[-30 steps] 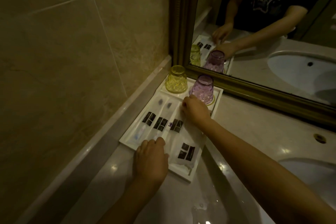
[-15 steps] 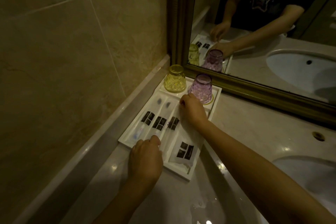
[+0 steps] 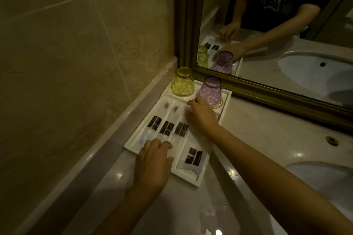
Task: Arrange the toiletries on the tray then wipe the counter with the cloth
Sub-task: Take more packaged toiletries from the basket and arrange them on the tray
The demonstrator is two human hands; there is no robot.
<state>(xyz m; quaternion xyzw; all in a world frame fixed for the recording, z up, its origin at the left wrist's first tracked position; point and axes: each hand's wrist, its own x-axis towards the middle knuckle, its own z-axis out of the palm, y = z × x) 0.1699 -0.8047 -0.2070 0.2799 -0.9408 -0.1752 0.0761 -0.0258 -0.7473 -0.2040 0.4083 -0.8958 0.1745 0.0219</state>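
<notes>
A white tray (image 3: 225,99) sits in the counter's back left corner against the wall. Upside down at its far end stand a yellow glass (image 3: 183,84) and a purple glass (image 3: 210,91). Three long wrapped toiletry packets (image 3: 166,127) with black labels lie side by side in it, and a wider packet (image 3: 193,156) lies at the near right. My left hand (image 3: 152,164) rests fingers down on the near ends of the long packets. My right hand (image 3: 202,115) presses the far end of the third long packet, just in front of the purple glass. No cloth is in view.
A framed mirror (image 3: 267,89) runs along the back and reflects my arms and the tray. A sink basin (image 3: 324,183) lies to the right, with a drain hole (image 3: 332,141) behind it. The glossy counter (image 3: 191,206) has a wet patch near me. A tiled wall closes the left.
Both hands have stayed on the packets with only small shifts; the left fingers have slid slightly along the near ends. The view has drifted a little.
</notes>
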